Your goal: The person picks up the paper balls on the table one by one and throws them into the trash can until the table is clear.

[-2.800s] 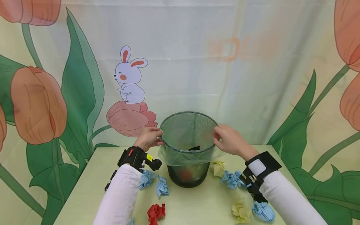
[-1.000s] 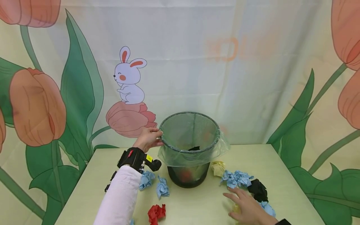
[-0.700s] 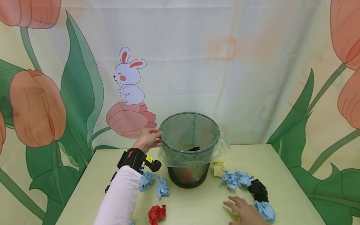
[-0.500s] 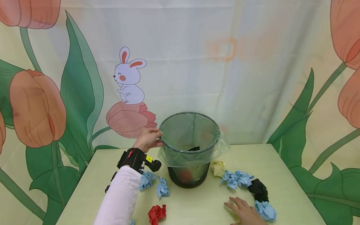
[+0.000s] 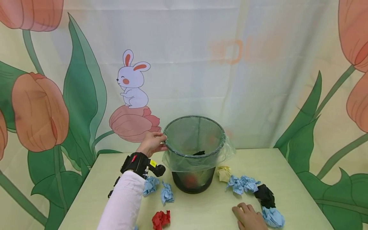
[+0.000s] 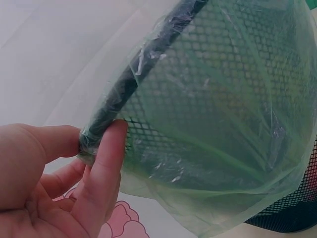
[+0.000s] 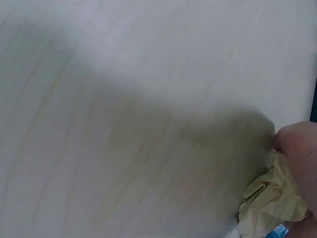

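Observation:
A black mesh wastebasket (image 5: 193, 188) stands upright on the table, lined with a thin green plastic bag (image 5: 187, 163) folded out over its rim. My left hand (image 5: 150, 144) pinches the rim and bag on the left side; the left wrist view shows the thumb and fingers (image 6: 110, 153) on either side of the rim (image 6: 119, 94). At the front right, my right hand (image 5: 249, 218) grips a crumpled yellow paper ball (image 7: 270, 201) low over the table, largely hidden under the hand in the head view. Inside the basket lies something black (image 5: 199, 153).
Right of the basket lie another yellow paper ball (image 5: 224, 173), blue paper balls (image 5: 242, 184), a black one (image 5: 265, 195) and a blue one (image 5: 272, 217). On the left are two blue balls (image 5: 167, 193) and a red one (image 5: 161, 219). A printed curtain (image 5: 258, 95) hangs behind the table.
My right hand has left the basket's right rim, come down to the front right of the table and closed its fingers round the yellow paper ball. My left hand stays on the rim.

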Motion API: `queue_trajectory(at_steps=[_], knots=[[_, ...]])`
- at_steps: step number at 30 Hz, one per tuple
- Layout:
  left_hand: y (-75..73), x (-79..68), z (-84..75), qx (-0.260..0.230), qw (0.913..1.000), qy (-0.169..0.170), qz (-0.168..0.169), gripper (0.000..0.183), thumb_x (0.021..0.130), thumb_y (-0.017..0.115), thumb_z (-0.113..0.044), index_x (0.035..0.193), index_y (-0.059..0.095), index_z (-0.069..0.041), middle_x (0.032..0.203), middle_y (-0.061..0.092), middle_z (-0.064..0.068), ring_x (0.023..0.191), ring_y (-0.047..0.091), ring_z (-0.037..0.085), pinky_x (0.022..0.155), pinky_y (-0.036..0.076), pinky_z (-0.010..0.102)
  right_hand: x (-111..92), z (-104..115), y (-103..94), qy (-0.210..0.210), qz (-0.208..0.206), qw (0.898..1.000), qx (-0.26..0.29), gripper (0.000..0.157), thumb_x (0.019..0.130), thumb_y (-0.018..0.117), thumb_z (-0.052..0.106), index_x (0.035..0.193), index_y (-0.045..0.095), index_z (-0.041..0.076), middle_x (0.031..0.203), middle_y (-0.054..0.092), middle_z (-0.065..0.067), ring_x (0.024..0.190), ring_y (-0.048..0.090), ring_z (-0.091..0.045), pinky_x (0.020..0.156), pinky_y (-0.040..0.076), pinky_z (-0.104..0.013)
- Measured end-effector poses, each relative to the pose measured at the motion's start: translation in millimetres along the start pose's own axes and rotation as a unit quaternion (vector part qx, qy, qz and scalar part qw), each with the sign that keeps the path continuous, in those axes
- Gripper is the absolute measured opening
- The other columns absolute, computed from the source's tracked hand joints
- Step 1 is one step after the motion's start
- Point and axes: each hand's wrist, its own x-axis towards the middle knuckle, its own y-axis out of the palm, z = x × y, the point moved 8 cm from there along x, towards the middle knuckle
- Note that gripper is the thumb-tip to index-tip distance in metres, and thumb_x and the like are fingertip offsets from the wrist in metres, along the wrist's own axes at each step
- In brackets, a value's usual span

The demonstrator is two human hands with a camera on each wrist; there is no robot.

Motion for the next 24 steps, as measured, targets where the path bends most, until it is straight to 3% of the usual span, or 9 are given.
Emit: queue_trajectory(at_steps=[5, 13, 19, 24], knots=[[-1.1, -0.2, -0.1, 0.002, 1.0, 0.001, -0.006, 0.04, 0.095, 0.05, -0.015, 0.131, 0.04, 0.0, 0.104, 0.047, 0.012, 0.076, 0.056, 0.018, 0.067, 0.056, 0.024, 3, 2, -7.0, 0.006, -0.03, 0.999, 0.037, 0.027, 0.079, 0.07, 0.016, 0.102, 0.059, 0.022, 0.099, 0.05, -0.001, 0.087, 0.048, -0.025, 0.057, 0.047, -0.041], [-1.0, 0.4, -0.4, 0.0, 1.0, -0.005, -0.006, 0.04, 0.095, 0.051, -0.015, 0.131, 0.041, -0.001, 0.103, 0.048, 0.011, 0.076, 0.056, 0.018, 0.067, 0.056, 0.024, 10, 1, -6.8, 0.017, -0.002, 0.998, 0.061, 0.015, 0.081, 0.066, 0.01, 0.089, 0.055, 0.017, 0.082, 0.044, 0.0, 0.071, 0.041, -0.022, 0.055, 0.039, -0.035], [-1.0, 1.0, -0.3, 0.005, 1.0, -0.006, -0.005, 0.042, 0.095, 0.05, -0.016, 0.133, 0.039, -0.001, 0.105, 0.048, 0.011, 0.076, 0.056, 0.018, 0.066, 0.056, 0.023, 11, 6, -7.9, -0.035, 0.013, 0.997, 0.071, 0.015, 0.082, 0.061, 0.009, 0.078, 0.049, 0.017, 0.071, 0.041, 0.002, 0.059, 0.038, -0.016, 0.052, 0.032, -0.029], [-0.7, 0.6, 0.1, 0.008, 0.9999, -0.005, -0.005, 0.042, 0.095, 0.05, -0.016, 0.133, 0.039, 0.0, 0.105, 0.048, 0.012, 0.076, 0.057, 0.018, 0.066, 0.056, 0.023, 11, 7, -9.4, -0.068, 0.034, 0.994, 0.084, 0.013, 0.081, 0.062, 0.01, 0.078, 0.051, 0.016, 0.07, 0.042, 0.003, 0.057, 0.039, -0.013, 0.051, 0.033, -0.027]])
